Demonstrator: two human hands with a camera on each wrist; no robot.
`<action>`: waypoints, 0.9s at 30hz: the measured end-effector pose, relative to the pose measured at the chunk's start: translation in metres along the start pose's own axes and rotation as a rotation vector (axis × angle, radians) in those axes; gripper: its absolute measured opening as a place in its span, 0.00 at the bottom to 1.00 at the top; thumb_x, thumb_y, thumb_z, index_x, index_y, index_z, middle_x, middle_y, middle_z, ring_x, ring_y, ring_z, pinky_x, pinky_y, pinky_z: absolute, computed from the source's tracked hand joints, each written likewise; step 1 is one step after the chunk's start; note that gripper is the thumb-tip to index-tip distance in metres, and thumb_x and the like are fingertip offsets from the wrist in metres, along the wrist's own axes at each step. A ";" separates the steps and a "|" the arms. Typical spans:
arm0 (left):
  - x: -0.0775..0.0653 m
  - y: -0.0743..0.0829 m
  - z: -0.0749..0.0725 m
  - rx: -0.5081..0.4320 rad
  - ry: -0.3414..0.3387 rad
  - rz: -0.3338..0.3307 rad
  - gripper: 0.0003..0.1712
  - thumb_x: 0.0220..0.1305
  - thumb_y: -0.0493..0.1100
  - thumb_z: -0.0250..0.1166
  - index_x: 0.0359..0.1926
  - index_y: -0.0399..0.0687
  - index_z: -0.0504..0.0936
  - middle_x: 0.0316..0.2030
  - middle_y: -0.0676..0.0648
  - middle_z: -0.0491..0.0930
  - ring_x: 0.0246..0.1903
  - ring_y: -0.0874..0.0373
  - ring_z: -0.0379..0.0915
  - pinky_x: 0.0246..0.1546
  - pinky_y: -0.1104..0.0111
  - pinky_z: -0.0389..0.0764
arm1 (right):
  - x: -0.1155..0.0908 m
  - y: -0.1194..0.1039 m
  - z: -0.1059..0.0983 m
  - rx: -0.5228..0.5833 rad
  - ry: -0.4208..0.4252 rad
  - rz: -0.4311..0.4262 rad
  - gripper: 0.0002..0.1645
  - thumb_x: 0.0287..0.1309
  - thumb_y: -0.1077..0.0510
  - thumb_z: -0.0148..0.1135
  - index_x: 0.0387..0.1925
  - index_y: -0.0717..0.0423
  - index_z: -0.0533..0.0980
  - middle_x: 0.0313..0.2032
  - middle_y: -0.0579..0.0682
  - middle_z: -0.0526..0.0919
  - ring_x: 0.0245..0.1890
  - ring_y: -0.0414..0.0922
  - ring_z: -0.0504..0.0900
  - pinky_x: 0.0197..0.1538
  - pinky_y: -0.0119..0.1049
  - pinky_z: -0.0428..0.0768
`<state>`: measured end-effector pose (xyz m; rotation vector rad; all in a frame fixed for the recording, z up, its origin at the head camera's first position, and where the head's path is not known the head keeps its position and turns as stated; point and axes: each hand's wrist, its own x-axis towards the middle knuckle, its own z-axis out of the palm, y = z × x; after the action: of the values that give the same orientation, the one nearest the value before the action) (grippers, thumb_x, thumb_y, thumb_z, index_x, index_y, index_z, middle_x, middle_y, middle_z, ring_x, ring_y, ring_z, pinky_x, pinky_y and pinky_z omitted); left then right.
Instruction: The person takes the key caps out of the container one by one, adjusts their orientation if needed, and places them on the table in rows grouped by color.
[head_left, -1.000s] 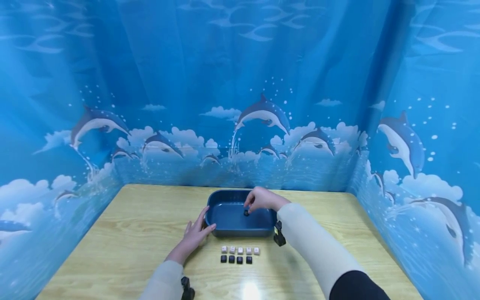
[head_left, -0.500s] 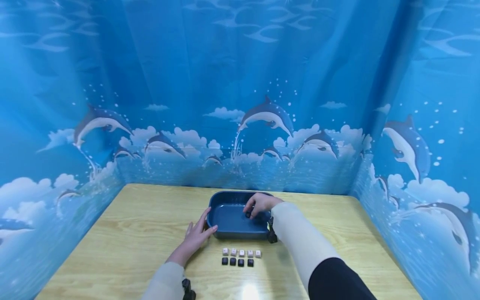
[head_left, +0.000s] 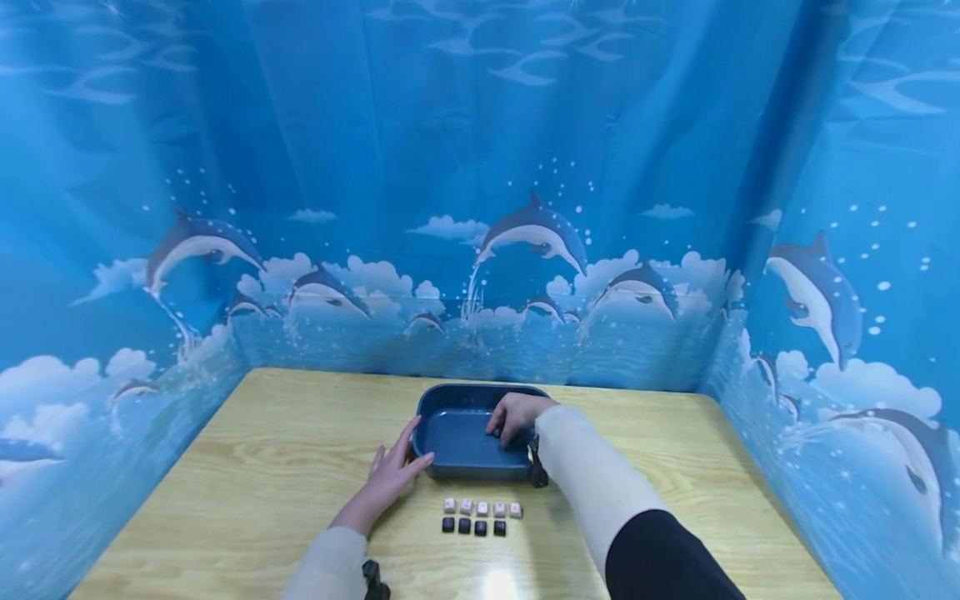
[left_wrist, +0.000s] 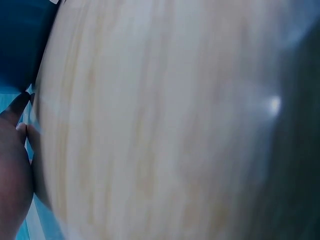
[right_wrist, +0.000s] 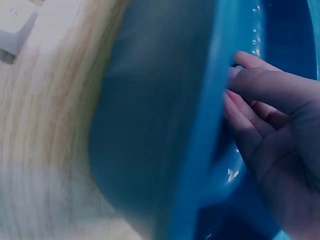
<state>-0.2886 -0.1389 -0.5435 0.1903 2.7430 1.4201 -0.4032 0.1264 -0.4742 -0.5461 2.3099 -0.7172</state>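
Observation:
A dark blue rectangular basin (head_left: 480, 472) stands on the table. My right hand (head_left: 519, 412) reaches down inside it and pinches a small black keycap (head_left: 497, 432) close to the basin floor. Seen from the right wrist, the near wall (right_wrist: 150, 120) hides the fingertips' lower side and the keycap. My left hand (head_left: 392, 473) rests with spread fingers against the basin's left end, thumb at the front corner. The left wrist view catches only part of that hand (left_wrist: 12, 175) beside the basin's dark side (left_wrist: 22, 40).
In front of the basin lie two rows of keycaps on the wooden table (head_left: 300, 450): several white ones (head_left: 482, 508) and, nearer, several black ones (head_left: 481, 527). A blue dolphin-print curtain (head_left: 390, 208) encloses the table's back and sides.
My right hand has lowered the black keycap further into the basin, drifting slightly toward the front. The left hand keeps its place, and the two keycap rows look the same.

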 end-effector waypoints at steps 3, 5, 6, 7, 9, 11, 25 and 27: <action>-0.001 0.000 -0.001 0.005 -0.003 0.026 0.43 0.69 0.54 0.59 0.77 0.52 0.50 0.70 0.36 0.57 0.69 0.34 0.50 0.68 0.42 0.27 | -0.005 -0.001 -0.003 0.042 0.025 -0.001 0.18 0.49 0.71 0.71 0.44 0.56 0.85 0.39 0.45 0.85 0.39 0.38 0.81 0.43 0.34 0.82; 0.000 0.000 -0.002 0.010 0.000 0.034 0.43 0.69 0.54 0.59 0.76 0.51 0.50 0.70 0.35 0.56 0.69 0.34 0.50 0.68 0.41 0.28 | -0.009 -0.002 -0.007 0.069 0.043 -0.012 0.18 0.50 0.73 0.69 0.44 0.58 0.84 0.38 0.46 0.85 0.38 0.39 0.81 0.43 0.34 0.81; 0.000 0.000 -0.002 0.010 -0.001 0.032 0.43 0.69 0.54 0.59 0.76 0.51 0.50 0.71 0.35 0.56 0.69 0.33 0.49 0.68 0.41 0.27 | -0.011 -0.003 -0.008 0.082 0.046 -0.018 0.18 0.50 0.73 0.68 0.44 0.60 0.84 0.38 0.47 0.85 0.38 0.39 0.81 0.43 0.34 0.81; 0.000 0.000 -0.003 0.013 -0.005 0.021 0.43 0.69 0.55 0.59 0.77 0.52 0.49 0.71 0.36 0.55 0.70 0.34 0.48 0.68 0.42 0.27 | -0.014 -0.004 -0.010 0.093 0.050 -0.023 0.18 0.50 0.74 0.68 0.45 0.61 0.83 0.38 0.48 0.85 0.37 0.40 0.81 0.43 0.34 0.81; 0.001 0.001 -0.003 0.015 -0.004 0.011 0.43 0.69 0.55 0.59 0.77 0.52 0.49 0.72 0.36 0.54 0.70 0.33 0.46 0.68 0.41 0.27 | -0.017 -0.005 -0.013 0.096 0.065 -0.032 0.18 0.50 0.74 0.68 0.45 0.62 0.83 0.38 0.48 0.84 0.37 0.40 0.81 0.43 0.35 0.82; 0.001 0.002 -0.004 0.010 -0.005 -0.001 0.43 0.69 0.55 0.59 0.77 0.53 0.49 0.72 0.36 0.53 0.71 0.32 0.43 0.68 0.41 0.26 | -0.021 -0.006 -0.015 0.085 0.080 -0.046 0.18 0.50 0.73 0.69 0.45 0.62 0.83 0.39 0.47 0.84 0.38 0.40 0.80 0.44 0.38 0.82; 0.000 0.004 -0.001 0.023 -0.018 -0.020 0.43 0.69 0.56 0.58 0.77 0.53 0.48 0.71 0.34 0.55 0.71 0.32 0.42 0.68 0.41 0.26 | -0.054 0.005 -0.015 0.109 0.163 -0.142 0.14 0.57 0.69 0.67 0.47 0.64 0.83 0.39 0.51 0.86 0.34 0.47 0.84 0.43 0.52 0.82; 0.000 0.003 -0.001 0.018 -0.022 -0.027 0.43 0.69 0.56 0.58 0.77 0.54 0.47 0.71 0.35 0.54 0.71 0.31 0.38 0.67 0.41 0.26 | -0.060 0.006 -0.013 0.116 0.181 -0.155 0.16 0.56 0.68 0.67 0.47 0.64 0.82 0.41 0.51 0.86 0.35 0.46 0.84 0.44 0.51 0.82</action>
<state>-0.2885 -0.1379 -0.5401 0.1670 2.7307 1.3795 -0.3706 0.1679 -0.4419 -0.6349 2.3908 -1.0044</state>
